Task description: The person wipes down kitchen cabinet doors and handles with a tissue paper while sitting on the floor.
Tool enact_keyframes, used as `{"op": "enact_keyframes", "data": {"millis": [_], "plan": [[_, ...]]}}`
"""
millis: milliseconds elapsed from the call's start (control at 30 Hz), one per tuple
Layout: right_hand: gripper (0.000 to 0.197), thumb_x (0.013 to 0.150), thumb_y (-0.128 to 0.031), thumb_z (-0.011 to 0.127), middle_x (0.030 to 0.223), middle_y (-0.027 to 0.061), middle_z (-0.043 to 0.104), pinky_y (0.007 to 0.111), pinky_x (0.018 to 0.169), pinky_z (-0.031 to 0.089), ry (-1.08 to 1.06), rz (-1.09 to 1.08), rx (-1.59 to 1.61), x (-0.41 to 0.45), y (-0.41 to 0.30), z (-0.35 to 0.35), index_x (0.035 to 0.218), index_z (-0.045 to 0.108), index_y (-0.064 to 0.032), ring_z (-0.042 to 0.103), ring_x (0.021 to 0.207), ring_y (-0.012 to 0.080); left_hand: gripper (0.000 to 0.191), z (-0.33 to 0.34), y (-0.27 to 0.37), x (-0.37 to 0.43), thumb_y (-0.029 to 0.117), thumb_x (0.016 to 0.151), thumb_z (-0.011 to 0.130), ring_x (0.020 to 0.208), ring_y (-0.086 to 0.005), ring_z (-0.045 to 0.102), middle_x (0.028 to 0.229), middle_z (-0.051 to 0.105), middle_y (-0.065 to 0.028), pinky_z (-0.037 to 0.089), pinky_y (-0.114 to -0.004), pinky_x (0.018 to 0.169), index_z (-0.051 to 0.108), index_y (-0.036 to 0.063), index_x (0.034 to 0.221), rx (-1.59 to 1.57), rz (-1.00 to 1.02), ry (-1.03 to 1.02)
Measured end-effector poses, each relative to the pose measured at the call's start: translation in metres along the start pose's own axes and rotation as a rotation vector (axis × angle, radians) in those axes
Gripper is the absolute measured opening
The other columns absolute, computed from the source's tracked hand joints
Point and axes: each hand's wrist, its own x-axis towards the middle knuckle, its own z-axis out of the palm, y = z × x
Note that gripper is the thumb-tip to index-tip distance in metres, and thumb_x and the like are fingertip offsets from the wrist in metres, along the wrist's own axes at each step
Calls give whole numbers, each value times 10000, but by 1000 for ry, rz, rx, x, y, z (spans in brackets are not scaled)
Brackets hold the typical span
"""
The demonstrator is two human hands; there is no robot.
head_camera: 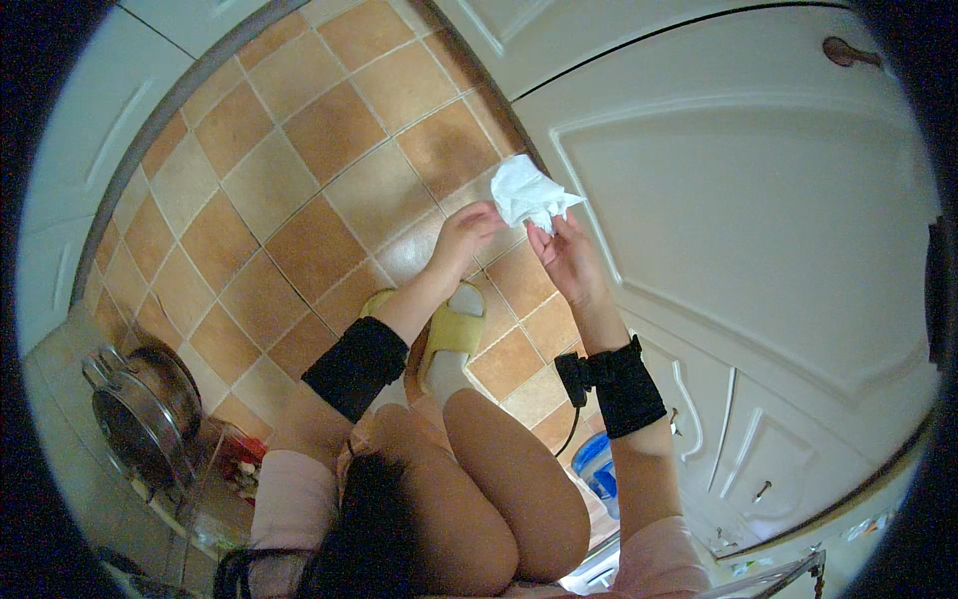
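Observation:
A crumpled white paper tissue (528,191) is in front of me, above the tiled floor and beside a pale cabinet door (733,210). My right hand (565,254) pinches its lower edge between the fingertips, palm turned up. My left hand (471,236) is at the tissue's left edge, fingers bent towards it. The tissue partly covers those fingertips, so I cannot tell if they grip it. Both forearms wear black bands (358,367), and the right one carries a small device (575,378) with a cable.
Orange and beige floor tiles (322,135) stretch ahead, bordered by cabinets. Stacked metal pots (146,419) stand at the left, near a red item (243,449). A blue-rimmed container (595,468) is by my right leg. Yellow slippers (455,333) are on my feet. A door handle (849,52) juts out at upper right.

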Motion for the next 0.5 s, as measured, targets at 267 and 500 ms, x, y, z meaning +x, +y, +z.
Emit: {"op": "enact_keyframes", "data": {"millis": [267,500], "plan": [[278,852,-129,470,973,93,558,230,636,520,158,86,-250,-14,19,-7,1097,469,3,567,792,163,370,7,-9,0,107,767,600,1001,-192,498,1081,520,-111,398,-270,839,474,-10,1096,170,245,-87],[347,816,-93,540,976,90,567,265,675,522,49,113,-342,-17,6,10,1133,457,22,577,807,172,424,-1,41,-7,69,713,600,1023,-332,471,1104,488,-167,377,-370,875,450,-15,1101,688,669,-153]]}}
